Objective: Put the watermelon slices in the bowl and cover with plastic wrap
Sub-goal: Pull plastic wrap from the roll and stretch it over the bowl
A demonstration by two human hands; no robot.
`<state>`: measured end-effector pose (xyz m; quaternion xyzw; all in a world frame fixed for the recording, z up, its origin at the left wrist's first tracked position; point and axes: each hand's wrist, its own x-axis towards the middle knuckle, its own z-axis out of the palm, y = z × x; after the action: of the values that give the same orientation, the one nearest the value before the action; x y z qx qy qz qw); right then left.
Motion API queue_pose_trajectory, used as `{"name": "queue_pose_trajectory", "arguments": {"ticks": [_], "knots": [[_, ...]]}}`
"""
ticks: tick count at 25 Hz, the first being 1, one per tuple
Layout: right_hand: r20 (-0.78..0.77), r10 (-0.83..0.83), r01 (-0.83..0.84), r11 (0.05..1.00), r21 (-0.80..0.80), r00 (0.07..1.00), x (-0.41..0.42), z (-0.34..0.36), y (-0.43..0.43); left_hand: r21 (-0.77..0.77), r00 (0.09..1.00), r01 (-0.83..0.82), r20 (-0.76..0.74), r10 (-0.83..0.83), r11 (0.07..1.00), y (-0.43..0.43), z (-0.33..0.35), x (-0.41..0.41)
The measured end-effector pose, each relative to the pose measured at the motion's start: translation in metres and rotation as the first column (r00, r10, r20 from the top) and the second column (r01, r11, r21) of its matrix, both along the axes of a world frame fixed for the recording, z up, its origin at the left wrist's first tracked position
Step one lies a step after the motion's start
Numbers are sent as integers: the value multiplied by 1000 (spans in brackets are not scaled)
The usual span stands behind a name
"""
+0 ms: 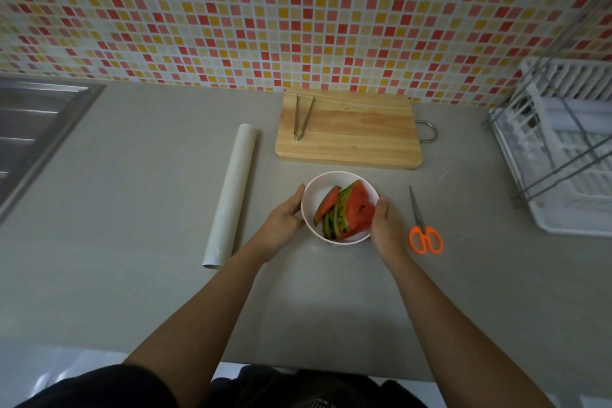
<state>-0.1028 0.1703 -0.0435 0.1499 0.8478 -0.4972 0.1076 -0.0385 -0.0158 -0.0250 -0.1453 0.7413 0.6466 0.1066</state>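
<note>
Watermelon slices: several wedges piled in the white bowl, leaning toward its right side, rinds showing green stripes; none is left on the cutting board.
Bowl: stands on the desk, near the middle, just nearer than the board.
Left hand: cupped against the bowl's left wall, fingers curved along the rim and touching it.
Right hand: pressed to the bowl's right wall, thumb at the rim; together the two hands clasp the bowl.
Plastic wrap roll: lies lengthwise on the desk left of the bowl, apart from it, untouched.
Scissors: orange-handled, on the desk right of the bowl.
Tongs: rest on the board's left part.
Stage: filling looks done; covering not yet begun.
Handling, slices: likely wet, soft-fleshed and slippery; best lifted by the firm rind.
Handling, bowl: probably light and smooth; steady it by the walls.
Handling, wrap: thin, clingy film, prone to folding on itself; take the free edge with one hand, hold the roll with the other.
</note>
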Motion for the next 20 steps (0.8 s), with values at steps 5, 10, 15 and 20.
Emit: {"name": "queue_pose_trajectory", "arguments": {"ticks": [5, 10, 15, 20], "knots": [[-30, 24, -23, 999, 35, 999, 0, -2, 1, -161, 1000, -5, 14, 8, 987, -1, -11, -3], [-52, 61, -57, 996, 74, 997, -1, -3, 3, -339, 964, -262, -135, 229, 903, -6, -7, -3], [-67, 82, -74, 992, 105, 994, -2, -1, 3, -549, 924, -381, -237, 299, 744, -19, 11, -7], [-87, 90, -78, 988, 134, 992, -2, -4, 3, -543, 835, -548, -319, 448, 636, -52, 33, -17]]}}
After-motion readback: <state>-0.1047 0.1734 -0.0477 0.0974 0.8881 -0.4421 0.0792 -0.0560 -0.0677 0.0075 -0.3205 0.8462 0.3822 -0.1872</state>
